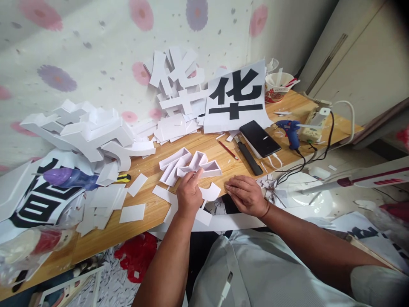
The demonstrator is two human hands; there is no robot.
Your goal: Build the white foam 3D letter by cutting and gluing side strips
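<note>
A hollow white foam-board character (pixel 180 166) lies on the table with its open side up and thin walls round it. My left hand (pixel 189 192) is closed at its near edge, thumb and index finger against the wall. To the right, my right hand (pixel 245 196) rests by the table's front edge, fingers bent and pressed together; anything inside them is hidden. Flat white cut pieces (pixel 211 192) lie between and under the hands. Beyond them are a red pencil (pixel 228 150) and a black-handled cutter (pixel 249 157).
A phone (pixel 260 138), blue glue gun (pixel 291 133) with cables, and paper bucket (pixel 277 87) stand right. Behind are a printed character sheet (pixel 238 98) and white board shapes (pixel 180 81). At left are finished white characters (pixel 86 128), a purple bottle (pixel 68 178) and loose rectangles (pixel 132 213).
</note>
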